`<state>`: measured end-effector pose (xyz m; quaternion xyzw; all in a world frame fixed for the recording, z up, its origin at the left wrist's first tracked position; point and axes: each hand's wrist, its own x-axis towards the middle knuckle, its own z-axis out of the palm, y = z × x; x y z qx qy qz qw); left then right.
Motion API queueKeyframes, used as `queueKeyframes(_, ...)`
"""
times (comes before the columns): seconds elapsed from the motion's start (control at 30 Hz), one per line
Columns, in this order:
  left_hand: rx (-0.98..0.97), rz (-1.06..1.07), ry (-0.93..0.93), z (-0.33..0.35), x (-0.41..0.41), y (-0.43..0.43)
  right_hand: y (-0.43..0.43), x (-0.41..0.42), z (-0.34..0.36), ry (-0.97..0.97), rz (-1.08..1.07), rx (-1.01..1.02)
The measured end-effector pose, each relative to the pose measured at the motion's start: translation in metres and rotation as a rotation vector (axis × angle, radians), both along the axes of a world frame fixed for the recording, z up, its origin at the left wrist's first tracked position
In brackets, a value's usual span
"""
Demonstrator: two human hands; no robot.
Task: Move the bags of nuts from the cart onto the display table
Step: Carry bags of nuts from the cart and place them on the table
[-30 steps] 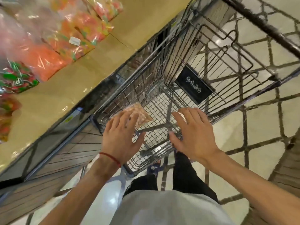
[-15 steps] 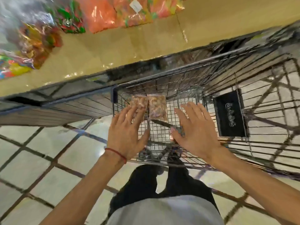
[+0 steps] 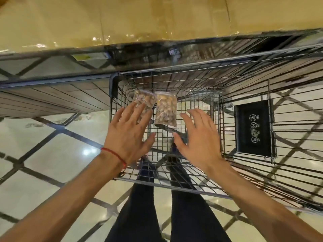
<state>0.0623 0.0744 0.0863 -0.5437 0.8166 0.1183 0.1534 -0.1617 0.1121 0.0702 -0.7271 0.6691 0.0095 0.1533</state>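
Observation:
Two clear bags of nuts lie side by side on the wire floor of the cart (image 3: 244, 81), near its far left corner. The left bag (image 3: 144, 99) is partly covered by the fingertips of my left hand (image 3: 129, 135), which hovers over it with fingers spread and a red string at the wrist. The right bag (image 3: 166, 109) lies fully in sight between both hands. My right hand (image 3: 199, 137) is spread open above the cart floor, just right of that bag, holding nothing. The display table (image 3: 122, 18) with its tan top runs across the top of the view.
A black label panel (image 3: 252, 128) hangs on the cart's folding seat flap at the right. Wooden slats (image 3: 52, 98) clad the table's side below a dark metal edge. Glossy tiled floor (image 3: 43, 154) lies to the left, and my dark trouser legs stand under the cart's near rim.
The view has swung so the cart sits squarely ahead and the sweet bags on the table have left the frame. Both hands stay spread over the cart; a second bag has come into sight.

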Motion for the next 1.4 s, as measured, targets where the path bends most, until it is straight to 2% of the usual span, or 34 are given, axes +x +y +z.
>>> queueKeyframes(0.2,0.017,0.034,0.024,-0.055,-0.002,-0.016,-0.029,-0.005,-0.074,-0.048,0.041,0.035)
queueKeyframes(0.33,0.014,0.068,0.015,-0.086,-0.008,-0.02,-0.048,-0.008,-0.122,-0.143,-0.045,0.234)
queueKeyframes(0.47,0.104,0.108,-0.029,-0.108,-0.008,-0.025,-0.067,-0.005,-0.174,-0.447,-0.349,0.393)
queueKeyframes(0.6,0.158,0.137,-0.061,-0.125,-0.003,-0.03,-0.096,0.007,-0.206,-0.987,-0.892,0.588)
queueKeyframes(0.67,0.154,0.166,-0.033,-0.13,-0.003,-0.03,-0.107,0.014,-0.217,-1.011,-1.009,0.595)
queueKeyframes(0.77,0.138,0.182,-0.012,-0.136,-0.005,-0.028,-0.114,0.017,-0.23,-0.963,-1.051,0.621)
queueKeyframes(0.97,0.151,0.212,-0.014,-0.149,-0.007,-0.025,-0.122,0.004,-0.23,-1.012,-1.162,0.702)
queueKeyframes(1.13,0.142,0.204,-0.009,-0.153,-0.008,-0.024,-0.123,0.001,-0.226,-1.089,-1.085,0.824)
queueKeyframes(1.4,0.18,0.238,0.002,-0.165,-0.011,-0.022,-0.112,0.02,-0.234,-1.081,-0.999,0.71)
